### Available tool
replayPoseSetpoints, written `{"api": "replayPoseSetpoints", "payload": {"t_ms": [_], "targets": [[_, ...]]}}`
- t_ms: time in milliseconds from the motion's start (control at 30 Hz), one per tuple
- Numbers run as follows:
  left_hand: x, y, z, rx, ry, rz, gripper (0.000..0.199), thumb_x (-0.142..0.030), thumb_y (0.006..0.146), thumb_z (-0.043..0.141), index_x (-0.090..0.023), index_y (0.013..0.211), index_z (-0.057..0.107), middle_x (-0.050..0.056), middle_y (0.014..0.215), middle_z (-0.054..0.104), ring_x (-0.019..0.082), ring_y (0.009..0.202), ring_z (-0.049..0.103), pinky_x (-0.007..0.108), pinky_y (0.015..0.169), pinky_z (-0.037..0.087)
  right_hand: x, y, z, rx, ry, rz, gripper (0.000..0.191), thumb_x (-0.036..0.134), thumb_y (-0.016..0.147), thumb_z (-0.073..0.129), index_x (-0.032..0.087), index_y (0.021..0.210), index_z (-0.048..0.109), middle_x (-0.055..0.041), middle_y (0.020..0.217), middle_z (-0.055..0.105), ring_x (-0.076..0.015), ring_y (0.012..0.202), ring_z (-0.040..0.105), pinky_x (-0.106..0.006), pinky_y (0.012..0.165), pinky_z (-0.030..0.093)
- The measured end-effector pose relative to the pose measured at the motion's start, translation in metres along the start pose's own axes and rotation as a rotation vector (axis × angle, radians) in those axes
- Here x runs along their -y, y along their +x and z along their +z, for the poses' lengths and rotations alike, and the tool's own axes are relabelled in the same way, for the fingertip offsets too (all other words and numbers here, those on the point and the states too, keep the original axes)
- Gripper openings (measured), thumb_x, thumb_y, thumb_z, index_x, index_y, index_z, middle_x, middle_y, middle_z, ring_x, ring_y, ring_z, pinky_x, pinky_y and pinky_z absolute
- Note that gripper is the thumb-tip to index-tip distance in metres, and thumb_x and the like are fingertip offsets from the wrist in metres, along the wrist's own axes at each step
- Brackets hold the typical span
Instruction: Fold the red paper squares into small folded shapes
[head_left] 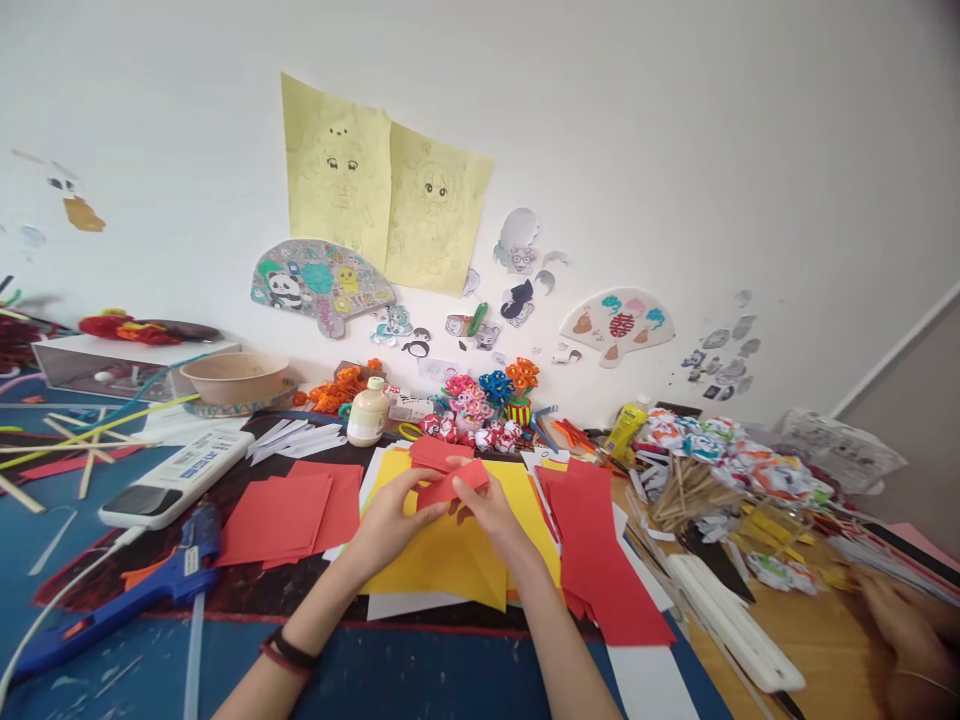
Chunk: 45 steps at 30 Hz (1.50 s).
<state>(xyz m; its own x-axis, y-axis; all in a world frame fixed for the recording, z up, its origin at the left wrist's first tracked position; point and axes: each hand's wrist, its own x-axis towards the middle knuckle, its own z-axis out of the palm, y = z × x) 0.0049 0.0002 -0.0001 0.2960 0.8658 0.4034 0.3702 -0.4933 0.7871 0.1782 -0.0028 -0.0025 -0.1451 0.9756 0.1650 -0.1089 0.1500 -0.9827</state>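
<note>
A small folded piece of red paper [450,487] is held between my two hands, above yellow sheets [442,565] on the table. My left hand [394,515] pinches its left end with thumb and fingers. On the right end, my right hand [484,500] presses with the thumb on top and the fingers beneath. Just behind my hands lies more red paper [431,452]. Stacked red squares [274,515] are left of my left wrist, and long red sheets [600,550] lie to the right of my right hand.
A blue glue gun [187,560] and a white power strip [180,478] lie at the left. Behind stand a glue bottle [367,413] and small craft flowers [495,390]. Wooden sticks [682,495] and another person's hand [900,625] are at the right.
</note>
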Motion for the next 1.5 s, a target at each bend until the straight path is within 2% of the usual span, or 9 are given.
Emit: {"api": "replayPoseSetpoints", "payload": {"t_ms": [233,400,533,700,867,967,1133,1367,1500], "targets": [[0.003,0.000,-0.005,0.199,-0.344,-0.170,0.046,-0.045,0.073,0.067,-0.022,0.112,0.058,0.008,0.119,0.061,0.022,0.098,0.060,0.033,0.080,0.048,0.005,-0.004,-0.006,0.117,-0.010,-0.026,0.054,0.036,0.070,0.075,0.020,0.118,0.057,-0.0050,0.093,0.064,-0.0155,0.075,0.058,-0.023,0.057,0.047],[0.000,0.000,-0.006,0.258,-0.523,-0.197,0.041,-0.041,0.075,0.066,-0.020,0.110,0.058,0.010,0.116,0.063,0.022,0.100,0.061,0.036,0.085,0.048,0.005,-0.004,-0.010,0.115,-0.042,-0.014,0.055,0.038,0.070,0.075,0.021,0.119,0.058,-0.0066,0.097,0.064,-0.0175,0.079,0.059,-0.024,0.059,0.047],[0.000,-0.001,-0.006,0.272,-0.517,-0.197,0.039,-0.040,0.076,0.064,-0.020,0.109,0.058,0.010,0.110,0.065,0.023,0.102,0.060,0.037,0.088,0.048,0.003,-0.004,-0.012,0.118,-0.071,-0.012,0.056,0.040,0.071,0.074,0.020,0.121,0.056,-0.0072,0.097,0.065,-0.0185,0.079,0.060,-0.025,0.060,0.046],[0.006,-0.002,-0.002,0.204,-0.234,-0.133,0.035,-0.038,0.076,0.063,-0.021,0.105,0.061,0.008,0.110,0.065,0.023,0.103,0.059,0.036,0.091,0.046,0.000,-0.004,-0.013,0.139,-0.124,0.018,0.059,0.041,0.071,0.074,0.021,0.124,0.055,-0.0084,0.105,0.065,-0.0213,0.086,0.061,-0.028,0.065,0.048],[0.005,-0.002,0.000,0.056,0.019,-0.047,0.028,-0.034,0.082,0.053,-0.023,0.107,0.059,0.006,0.111,0.066,0.022,0.101,0.060,0.037,0.089,0.046,0.000,-0.003,-0.010,0.049,-0.248,-0.080,0.057,0.039,0.070,0.074,0.021,0.121,0.056,-0.0081,0.110,0.064,-0.0233,0.093,0.061,-0.034,0.077,0.050],[-0.002,-0.001,-0.002,-0.050,0.089,0.035,0.026,-0.033,0.086,0.049,-0.022,0.107,0.058,0.006,0.108,0.066,0.021,0.097,0.060,0.036,0.086,0.046,0.000,-0.003,-0.005,-0.008,-0.339,-0.157,0.054,0.037,0.070,0.073,0.021,0.119,0.056,-0.0080,0.110,0.063,-0.0215,0.087,0.062,-0.032,0.072,0.051],[-0.010,-0.001,-0.003,-0.065,0.158,0.165,0.028,-0.039,0.082,0.057,-0.026,0.107,0.058,0.003,0.104,0.066,0.020,0.094,0.060,0.032,0.081,0.046,0.002,-0.003,0.006,-0.048,-0.456,-0.259,0.048,0.031,0.069,0.073,0.022,0.114,0.059,-0.0073,0.109,0.062,-0.0174,0.079,0.060,-0.025,0.059,0.047],[-0.011,-0.002,-0.006,-0.160,0.181,0.108,0.021,-0.033,0.090,0.041,-0.022,0.093,0.059,0.004,0.091,0.068,0.019,0.083,0.061,0.030,0.074,0.044,0.007,-0.005,0.005,0.006,-0.301,-0.141,0.053,0.034,0.067,0.075,0.023,0.117,0.059,-0.0061,0.101,0.063,-0.0183,0.079,0.058,-0.026,0.061,0.046],[-0.008,-0.001,-0.011,-0.315,0.212,-0.011,0.020,-0.031,0.089,0.040,-0.022,0.092,0.057,0.003,0.089,0.067,0.020,0.081,0.061,0.030,0.071,0.043,0.008,-0.006,0.000,0.071,-0.137,-0.040,0.030,0.040,0.079,0.063,0.019,0.102,0.066,-0.0042,0.089,0.065,-0.0198,0.081,0.059,-0.028,0.067,0.046]]}}
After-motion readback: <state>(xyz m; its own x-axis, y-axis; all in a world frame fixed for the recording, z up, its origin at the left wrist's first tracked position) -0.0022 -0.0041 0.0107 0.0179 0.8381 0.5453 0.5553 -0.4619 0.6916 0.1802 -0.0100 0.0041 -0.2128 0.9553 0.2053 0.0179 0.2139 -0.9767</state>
